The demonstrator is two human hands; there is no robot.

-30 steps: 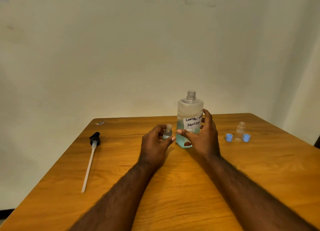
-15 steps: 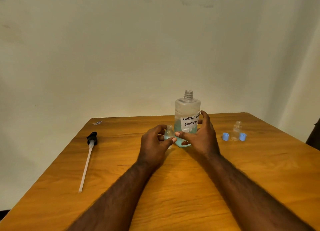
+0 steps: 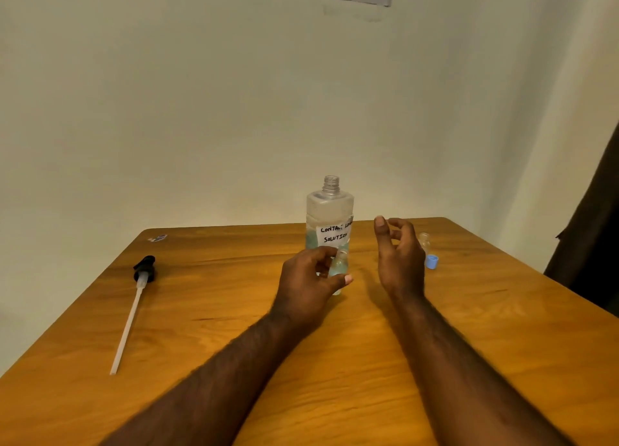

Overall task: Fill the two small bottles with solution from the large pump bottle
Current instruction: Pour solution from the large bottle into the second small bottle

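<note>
The large clear bottle (image 3: 329,217), uncapped and labelled "contact lens solution", stands upright at the table's middle back with bluish liquid low inside. My left hand (image 3: 310,286) grips a small clear bottle (image 3: 338,267) in front of it, thumb and fingers curled round it. My right hand (image 3: 400,261) hovers to the right of the large bottle with loosely curled fingers, holding nothing. A second small clear bottle (image 3: 424,241) stands behind that hand, partly hidden, beside a blue cap (image 3: 432,262).
The black pump head with its long white tube (image 3: 134,306) lies on the left of the wooden table (image 3: 335,362). A small scrap (image 3: 157,238) sits at the back left corner. A dark curtain (image 3: 593,244) hangs at the right edge.
My right hand has let go of the large bottle and moved right, away from it. My left hand keeps hold of the small bottle, now in front of the large one.
</note>
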